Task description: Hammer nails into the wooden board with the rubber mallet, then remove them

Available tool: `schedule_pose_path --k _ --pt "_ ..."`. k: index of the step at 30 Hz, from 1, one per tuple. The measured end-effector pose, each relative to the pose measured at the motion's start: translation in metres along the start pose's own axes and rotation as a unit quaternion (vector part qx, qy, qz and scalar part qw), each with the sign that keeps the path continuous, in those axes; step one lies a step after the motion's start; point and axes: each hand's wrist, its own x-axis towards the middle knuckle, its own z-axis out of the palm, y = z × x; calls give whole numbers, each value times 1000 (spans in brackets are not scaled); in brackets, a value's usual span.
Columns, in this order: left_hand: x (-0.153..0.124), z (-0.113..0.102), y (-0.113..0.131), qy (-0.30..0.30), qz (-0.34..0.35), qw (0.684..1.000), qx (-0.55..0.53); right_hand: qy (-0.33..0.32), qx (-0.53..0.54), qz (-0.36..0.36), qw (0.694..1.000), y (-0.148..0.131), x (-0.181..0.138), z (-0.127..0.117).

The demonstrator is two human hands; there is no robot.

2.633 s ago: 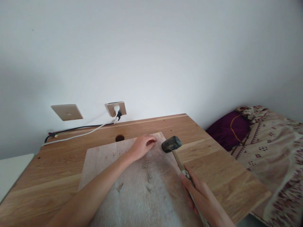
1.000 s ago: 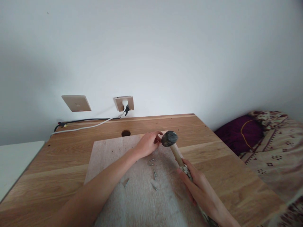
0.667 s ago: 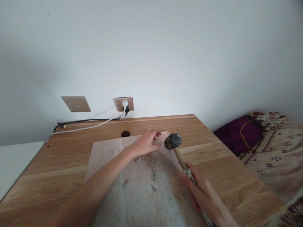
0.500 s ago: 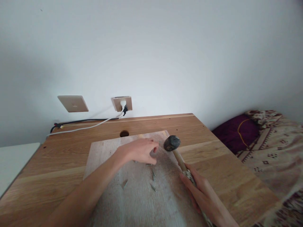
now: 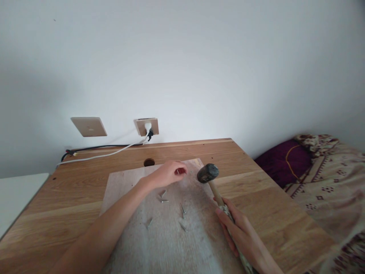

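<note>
My right hand (image 5: pixel 239 228) is wrapped round the handle of a rubber mallet (image 5: pixel 208 173), whose black head hangs over the right edge of a pale wooden board (image 5: pixel 159 243). Near the board's far end, my left hand (image 5: pixel 169 173) is closed with its fingers curled. A thin light nail (image 5: pixel 178 171) shows partly inside that curl; the fingertips are mostly hidden. Several loose nails lie on the board: one nail (image 5: pixel 164 201) close below my left wrist, another nail (image 5: pixel 183 211) near the middle, and one nail (image 5: pixel 149 223) to the left.
The board rests on a wooden table (image 5: pixel 273 217) against a white wall. A round cable hole (image 5: pixel 149 162) lies behind the board. White and black cables (image 5: pixel 105 154) run from a wall socket (image 5: pixel 154 125) along the back edge. Patterned bedding (image 5: pixel 330 186) and a purple cushion (image 5: pixel 282 161) are at right.
My left hand has moved up and away from the loose nails toward the board's far edge, its fingers now curled. My right hand and the mallet have barely moved.
</note>
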Motion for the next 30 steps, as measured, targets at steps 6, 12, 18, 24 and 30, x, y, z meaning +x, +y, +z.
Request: schedule_pose_path --k 6,12,18,24,30 --pt "-3 2 -16 46 -44 998 -21 1 1 3 1000 2 1 -1" --pt "-5 1 -18 38 -13 999 25 0 -3 3 1000 3 2 -1" --pt "-6 3 -20 27 6 999 41 11 -24 -5 1000 5 1 -1" --pt "-5 6 -21 40 -24 999 10 25 -56 -52 997 -13 1 1" --pt "-7 4 -19 50 -74 996 -19 -22 -70 -79 994 -32 7 14"
